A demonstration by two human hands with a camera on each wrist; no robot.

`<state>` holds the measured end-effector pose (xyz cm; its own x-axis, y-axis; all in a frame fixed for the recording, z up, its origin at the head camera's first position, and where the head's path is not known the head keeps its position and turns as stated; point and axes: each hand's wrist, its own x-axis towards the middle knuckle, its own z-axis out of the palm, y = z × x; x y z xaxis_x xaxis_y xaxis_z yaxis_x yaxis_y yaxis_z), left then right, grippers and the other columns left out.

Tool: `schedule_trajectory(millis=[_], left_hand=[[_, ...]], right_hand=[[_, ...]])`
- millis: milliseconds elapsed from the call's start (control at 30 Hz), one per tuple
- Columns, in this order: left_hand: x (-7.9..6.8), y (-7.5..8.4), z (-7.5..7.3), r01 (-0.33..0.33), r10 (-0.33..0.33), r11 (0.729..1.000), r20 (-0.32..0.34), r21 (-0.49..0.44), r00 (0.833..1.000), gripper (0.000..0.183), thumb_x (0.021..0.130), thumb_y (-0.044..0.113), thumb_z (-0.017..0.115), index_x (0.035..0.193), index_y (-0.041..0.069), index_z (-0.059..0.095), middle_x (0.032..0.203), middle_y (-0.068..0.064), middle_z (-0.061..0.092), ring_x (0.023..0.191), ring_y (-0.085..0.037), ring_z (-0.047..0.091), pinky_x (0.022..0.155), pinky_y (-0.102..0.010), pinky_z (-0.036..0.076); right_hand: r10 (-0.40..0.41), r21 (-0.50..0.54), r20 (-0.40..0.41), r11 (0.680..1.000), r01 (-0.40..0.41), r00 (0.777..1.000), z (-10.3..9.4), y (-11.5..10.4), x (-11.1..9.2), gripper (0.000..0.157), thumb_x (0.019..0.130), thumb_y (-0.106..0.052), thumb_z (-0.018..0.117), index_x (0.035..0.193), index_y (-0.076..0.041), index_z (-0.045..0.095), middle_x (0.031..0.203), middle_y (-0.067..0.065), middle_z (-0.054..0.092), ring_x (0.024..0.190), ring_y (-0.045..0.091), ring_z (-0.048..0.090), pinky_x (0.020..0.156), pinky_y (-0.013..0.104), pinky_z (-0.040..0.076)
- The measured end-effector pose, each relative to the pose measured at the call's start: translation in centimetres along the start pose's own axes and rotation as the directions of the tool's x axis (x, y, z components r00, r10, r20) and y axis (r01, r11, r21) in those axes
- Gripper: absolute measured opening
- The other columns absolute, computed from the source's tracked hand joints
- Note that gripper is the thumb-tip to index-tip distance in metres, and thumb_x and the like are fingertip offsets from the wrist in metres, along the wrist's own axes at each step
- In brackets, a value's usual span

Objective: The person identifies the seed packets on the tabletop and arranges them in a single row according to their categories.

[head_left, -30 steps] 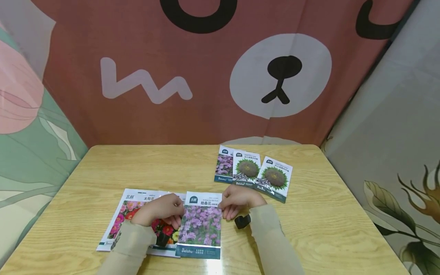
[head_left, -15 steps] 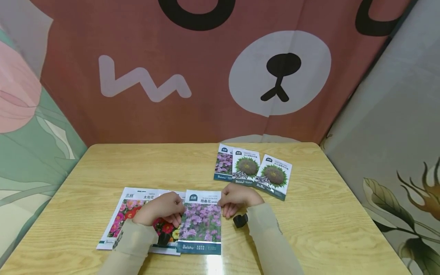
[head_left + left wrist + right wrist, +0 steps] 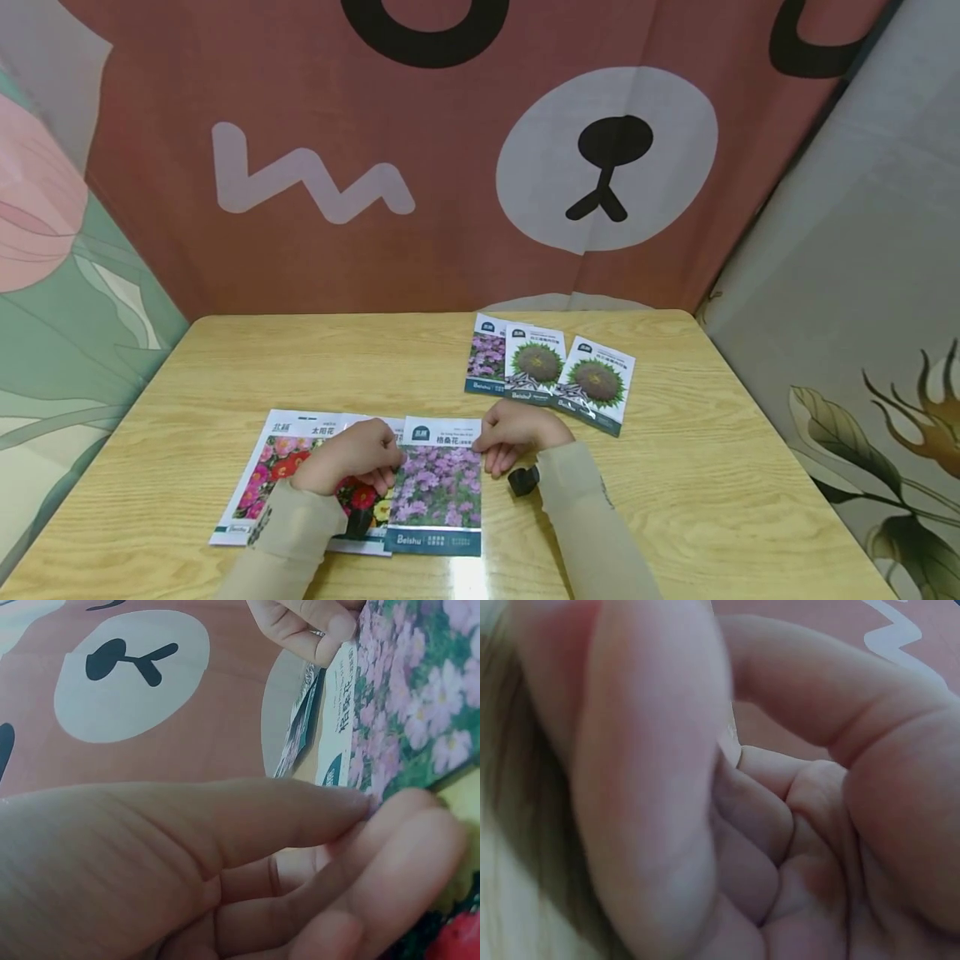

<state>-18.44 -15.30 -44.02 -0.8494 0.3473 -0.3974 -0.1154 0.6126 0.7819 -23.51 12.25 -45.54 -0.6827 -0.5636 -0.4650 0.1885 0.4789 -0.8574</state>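
Observation:
A seed packet with pink-purple flowers [image 3: 437,492] lies at the front middle of the table, its right side flat beside the bare wood. My left hand [image 3: 354,458] pinches its left edge between thumb and forefinger; the left wrist view shows the thumb [image 3: 300,814] against the printed flowers. My right hand [image 3: 517,433] pinches the packet's upper right edge, with the other fingers curled below. Under my left hand and forearm lie two overlapping packets with red, pink and yellow flowers, the left one [image 3: 258,483] partly covered. In the right wrist view the packet is hidden behind the fingers [image 3: 652,787].
Behind my right hand, a purple-flower packet [image 3: 486,358] and two sunflower-head packets, one in the middle [image 3: 536,367] and one at the right [image 3: 596,385], overlap on the wooden table [image 3: 697,500]. A curtain with a bear face [image 3: 300,258] hangs behind the table.
Both hands keep their hold on the purple-flower packet, whose lower edge has risen slightly in view since the first frame. The view itself has shifted a little; the other packets stay put.

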Motion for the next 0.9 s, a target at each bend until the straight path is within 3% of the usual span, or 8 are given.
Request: schedule_trajectory(millis=[333,633,900], left_hand=[[-0.26,0.48,0.35,0.007,-0.006,0.999,-0.039,0.041,0.999,0.024,0.097,0.005,0.064,0.074,0.0,0.059,0.059,-0.01,0.065,0.048,-0.014,0.063,0.052,-0.028,0.056],[-0.05,0.38,0.75,0.014,-0.005,0.995,-0.091,0.099,0.996,0.033,0.095,0.009,0.069,0.065,0.002,0.058,0.055,-0.008,0.062,0.045,-0.015,0.061,0.053,-0.03,0.056],[-0.06,0.31,0.91,0.038,-0.026,0.993,-0.108,0.114,0.994,0.031,0.095,0.011,0.07,0.067,0.002,0.059,0.056,-0.008,0.063,0.045,-0.016,0.06,0.054,-0.031,0.056]], right_hand=[[0.011,-0.009,-0.001,1.0,-0.011,1.0,0.04,-0.07,-0.04,0.025,0.094,-0.004,0.066,0.07,-0.002,0.06,0.063,0.012,0.069,0.049,0.014,0.065,0.048,0.024,0.056],[0.042,-0.059,-0.063,0.997,-0.046,0.997,0.16,-0.35,-0.09,0.021,0.092,-0.002,0.067,0.072,0.002,0.064,0.064,0.015,0.07,0.047,0.014,0.065,0.047,0.025,0.056],[0.037,-0.083,-0.065,0.996,-0.043,0.997,0.17,-0.34,-0.08,0.021,0.092,-0.003,0.068,0.073,0.002,0.064,0.065,0.015,0.07,0.047,0.014,0.064,0.047,0.026,0.056]])
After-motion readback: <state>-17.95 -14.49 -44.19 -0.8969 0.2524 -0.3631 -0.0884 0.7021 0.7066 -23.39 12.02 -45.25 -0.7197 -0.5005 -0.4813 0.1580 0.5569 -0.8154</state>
